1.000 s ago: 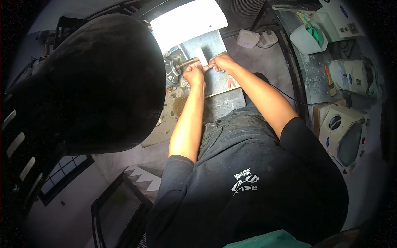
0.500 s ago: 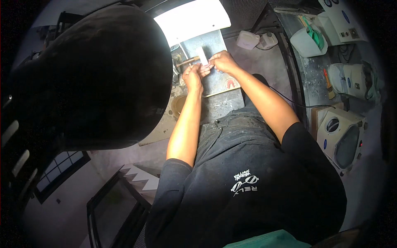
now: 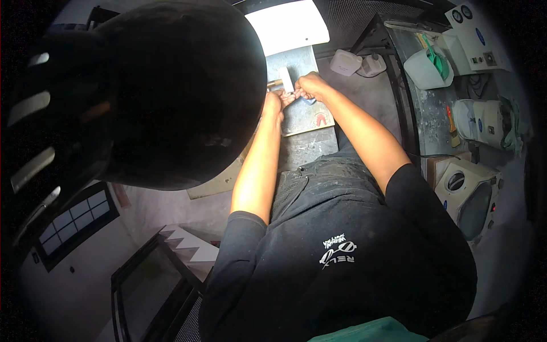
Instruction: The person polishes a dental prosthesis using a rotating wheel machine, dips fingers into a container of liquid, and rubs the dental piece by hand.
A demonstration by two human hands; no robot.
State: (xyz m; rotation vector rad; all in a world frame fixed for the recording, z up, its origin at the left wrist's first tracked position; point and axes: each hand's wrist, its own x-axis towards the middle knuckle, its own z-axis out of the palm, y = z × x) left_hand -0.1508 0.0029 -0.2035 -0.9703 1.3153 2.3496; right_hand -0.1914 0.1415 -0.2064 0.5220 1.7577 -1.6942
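compared with half a second ago, the dark hood (image 3: 188, 102) fills more of the view and hides part of the left hand (image 3: 274, 105) and the machine end of the brown shaft (image 3: 275, 84); this looks like a shift of the head rather than of the bench. the fingers of the left hand, more spread then, now look drawn in, and the fingertips of the right hand (image 3: 311, 86) meet them at the near end of the narrow white piece (image 3: 286, 80). a blue patch (image 3: 309, 101) also shows more clearly just below the right hand. for the work in hand, this suggests careful handling at the same spot, with both hands in close. the white piece stands at the end of the shaft, above the grey tray (image 3: 296, 57); its long axis runs steeply from upper left to lower right, its near end pointing toward the fingertips, while the shaft comes in from the left, roughly square to it. the fingers of both hands are bunched close together, but i cannot tell whether either pinches something small, or whether they touch the white piece.
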